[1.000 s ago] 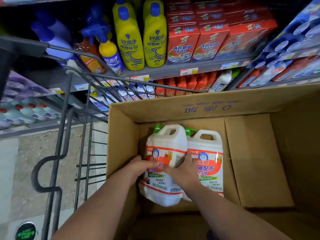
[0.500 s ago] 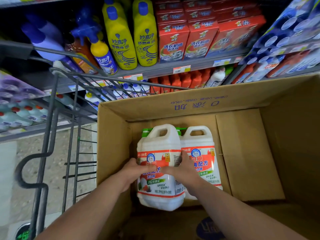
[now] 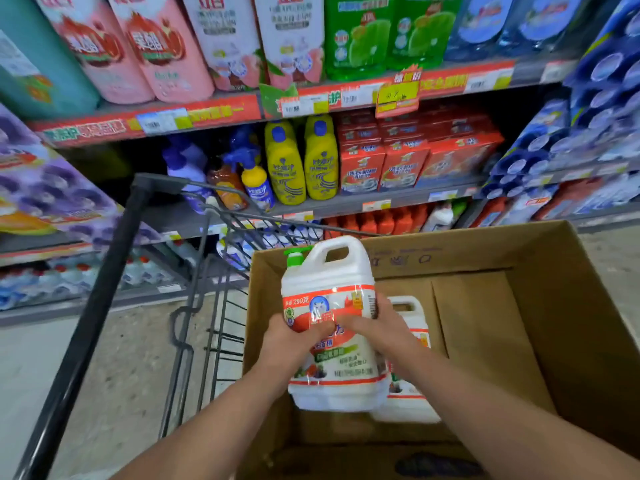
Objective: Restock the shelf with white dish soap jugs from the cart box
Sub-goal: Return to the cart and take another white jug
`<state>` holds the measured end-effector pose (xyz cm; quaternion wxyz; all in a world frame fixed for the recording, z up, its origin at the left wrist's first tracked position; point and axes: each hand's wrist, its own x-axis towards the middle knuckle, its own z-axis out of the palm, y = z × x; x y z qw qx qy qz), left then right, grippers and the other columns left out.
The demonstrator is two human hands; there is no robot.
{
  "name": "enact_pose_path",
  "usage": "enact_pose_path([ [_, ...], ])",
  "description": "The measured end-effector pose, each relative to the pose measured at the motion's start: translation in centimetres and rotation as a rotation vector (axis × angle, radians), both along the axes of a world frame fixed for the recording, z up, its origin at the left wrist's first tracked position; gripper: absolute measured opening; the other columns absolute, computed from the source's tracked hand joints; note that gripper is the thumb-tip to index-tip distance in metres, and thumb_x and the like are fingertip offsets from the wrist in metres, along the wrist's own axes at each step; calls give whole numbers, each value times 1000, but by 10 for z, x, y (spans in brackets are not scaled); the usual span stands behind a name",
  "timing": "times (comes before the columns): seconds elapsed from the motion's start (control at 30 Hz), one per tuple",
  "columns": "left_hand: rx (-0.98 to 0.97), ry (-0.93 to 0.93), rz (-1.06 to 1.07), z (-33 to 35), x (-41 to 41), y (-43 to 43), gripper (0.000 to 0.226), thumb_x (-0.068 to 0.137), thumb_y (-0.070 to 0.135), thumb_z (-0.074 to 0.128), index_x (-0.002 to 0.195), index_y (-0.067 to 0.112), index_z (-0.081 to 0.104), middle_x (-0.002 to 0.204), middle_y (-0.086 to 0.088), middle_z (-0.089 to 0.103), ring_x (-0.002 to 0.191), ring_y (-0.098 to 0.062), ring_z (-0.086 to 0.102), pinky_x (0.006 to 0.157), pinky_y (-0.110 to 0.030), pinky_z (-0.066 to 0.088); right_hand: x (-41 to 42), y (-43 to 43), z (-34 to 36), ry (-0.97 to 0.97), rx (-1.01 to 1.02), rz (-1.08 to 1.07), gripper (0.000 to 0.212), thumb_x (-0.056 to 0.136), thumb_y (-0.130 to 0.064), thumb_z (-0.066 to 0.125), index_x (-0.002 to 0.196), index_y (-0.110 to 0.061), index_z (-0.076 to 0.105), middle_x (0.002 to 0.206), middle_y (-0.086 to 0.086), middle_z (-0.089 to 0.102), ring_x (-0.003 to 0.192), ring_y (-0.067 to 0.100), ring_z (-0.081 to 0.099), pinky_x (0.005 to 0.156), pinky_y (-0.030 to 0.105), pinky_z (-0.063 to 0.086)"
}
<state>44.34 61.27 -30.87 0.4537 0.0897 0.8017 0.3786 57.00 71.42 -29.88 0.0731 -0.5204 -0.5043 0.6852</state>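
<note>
Glossy label film crinkles under the fingers of the left hand (image 3: 294, 336) and right hand (image 3: 377, 327), both wrapped around the middle of a white plastic jug (image 3: 329, 292), squarish with a moulded loop handle and green pump. It sits upright above the brown cardboard box (image 3: 540, 306), where a second jug (image 3: 408, 400) stands, inside the wire cart (image 3: 214, 306).

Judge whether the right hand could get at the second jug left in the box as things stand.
Probably not yet: the right hand grips the raised jug, which hangs over the second jug in the box.
</note>
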Motion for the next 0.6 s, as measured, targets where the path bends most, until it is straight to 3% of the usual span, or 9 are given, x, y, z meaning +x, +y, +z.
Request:
enact_pose_path([
  [0.1,61,79,-5,34,-2,-1,60,65,36,84,112,12,56,101,-2,71,87,-17,69,74,-37,58,-9,0,30,64,71,-9,67,66,-16,85,122,-19,48,109,6,69,96,22,69,86,43,57],
  [0.2,156,125,11,64,-7,-7,49,67,27,84,109,11,63,101,-6,74,87,-20,72,85,-43,56,-18,-1,55,125,136,10,62,67,-18,84,119,-21,50,105,3,70,93,20,69,84,41,57],
  [0.33,172,272,39,100,-16,-20,49,67,33,83,106,13,63,94,-3,74,75,-10,71,69,-27,59,-35,-8,83,212,212,45,54,65,-20,85,106,-30,51,95,-7,68,86,13,68,75,32,55],
  [0.43,141,365,122,123,-23,-37,60,63,40,84,109,12,59,100,-4,71,86,-19,70,79,-37,57,-48,-19,101,295,216,88,52,65,-17,85,103,-31,53,95,-6,70,85,14,70,72,32,56],
  [0.5,145,401,162,137,-28,-51,59,62,42,84,106,13,59,95,-3,72,77,-20,71,75,-38,59,-58,-29,115,340,214,124,51,65,-18,85,102,-32,54,93,-6,70,83,13,70,67,29,57],
  [0.6,163,457,197,155,-36,-78,52,63,42,83,103,15,62,91,-3,73,67,-18,70,68,-35,59,-73,-51,135,376,221,181,59,65,-19,85,114,-28,52,98,-3,70,87,16,70,72,33,58],
])
